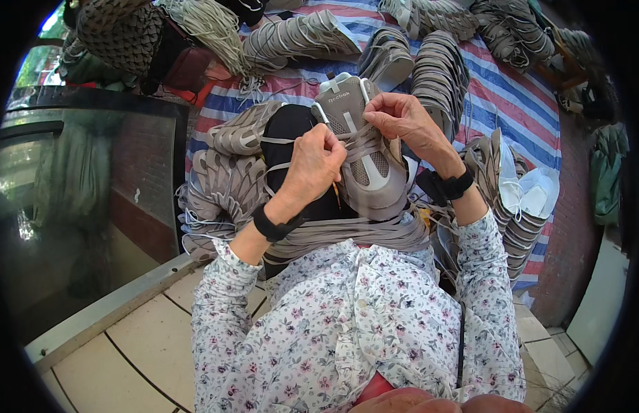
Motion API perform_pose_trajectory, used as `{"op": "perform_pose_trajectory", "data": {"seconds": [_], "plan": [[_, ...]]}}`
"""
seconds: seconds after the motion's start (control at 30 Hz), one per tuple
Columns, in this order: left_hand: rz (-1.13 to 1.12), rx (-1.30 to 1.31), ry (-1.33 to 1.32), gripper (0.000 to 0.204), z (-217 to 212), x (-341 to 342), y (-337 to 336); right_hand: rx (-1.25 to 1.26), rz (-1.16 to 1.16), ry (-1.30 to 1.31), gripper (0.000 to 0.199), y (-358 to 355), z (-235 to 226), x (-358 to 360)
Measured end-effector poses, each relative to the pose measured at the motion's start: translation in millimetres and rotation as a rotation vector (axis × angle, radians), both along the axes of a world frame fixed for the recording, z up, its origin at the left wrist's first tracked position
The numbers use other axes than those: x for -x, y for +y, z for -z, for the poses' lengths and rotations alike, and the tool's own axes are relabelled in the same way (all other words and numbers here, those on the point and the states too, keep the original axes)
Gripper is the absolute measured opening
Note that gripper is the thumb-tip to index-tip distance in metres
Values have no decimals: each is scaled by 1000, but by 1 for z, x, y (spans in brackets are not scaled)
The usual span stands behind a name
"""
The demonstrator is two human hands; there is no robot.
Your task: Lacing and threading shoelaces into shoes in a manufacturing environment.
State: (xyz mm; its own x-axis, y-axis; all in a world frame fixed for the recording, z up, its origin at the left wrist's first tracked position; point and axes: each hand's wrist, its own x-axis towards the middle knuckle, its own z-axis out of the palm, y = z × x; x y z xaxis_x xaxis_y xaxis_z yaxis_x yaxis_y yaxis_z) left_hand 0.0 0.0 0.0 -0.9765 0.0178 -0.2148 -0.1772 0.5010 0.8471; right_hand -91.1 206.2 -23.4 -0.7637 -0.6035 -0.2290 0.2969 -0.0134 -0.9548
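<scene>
A grey-beige shoe upper (372,180) with mesh panels and pale trim rests toe toward me over my dark-clad lap. My left hand (311,162) is closed in a pinch at its left edge, on a flat grey shoelace (348,135) that runs across the tongue (345,100). A thin brownish pointed stick (338,195) pokes out below that hand; its kind is unclear. At the opposite eyelet edge, my right hand (407,122) pinches thumb and forefinger together on the lace, whose end is hidden by the fingers. A bundle of loose grey laces (354,237) lies across my lap.
Nested stacks of similar uppers (226,182) lie left of me, with another stack (440,79) beyond and one (522,206) at right. A striped sheet (515,103) covers the ground. A glass-fronted dark cabinet (85,186) stands at left; pale laces (206,31) hang at the back.
</scene>
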Motion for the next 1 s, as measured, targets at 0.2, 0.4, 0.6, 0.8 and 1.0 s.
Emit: {"op": "perform_pose_trajectory", "data": {"seconds": [0.2, 0.4, 0.6, 0.8, 1.0], "plan": [[-28, -313, -217, 18, -7, 11, -16, -3, 1, -2, 15, 0, 2, 1], [259, 208, 170, 14, -17, 6, -11, 3, 8, -12, 16, 1, 0, 0], [239, 38, 175, 13, -2, 9, -21, 39, 12, -124, 15, 7, 8, 6], [335, -63, -2, 15, -4, 9, -44, 178, 530, -319, 12, 91, 58, 66], [430, -41, 6, 13, -8, 13, -52, 137, 989, -301, 17, 294, 51, 148]]}}
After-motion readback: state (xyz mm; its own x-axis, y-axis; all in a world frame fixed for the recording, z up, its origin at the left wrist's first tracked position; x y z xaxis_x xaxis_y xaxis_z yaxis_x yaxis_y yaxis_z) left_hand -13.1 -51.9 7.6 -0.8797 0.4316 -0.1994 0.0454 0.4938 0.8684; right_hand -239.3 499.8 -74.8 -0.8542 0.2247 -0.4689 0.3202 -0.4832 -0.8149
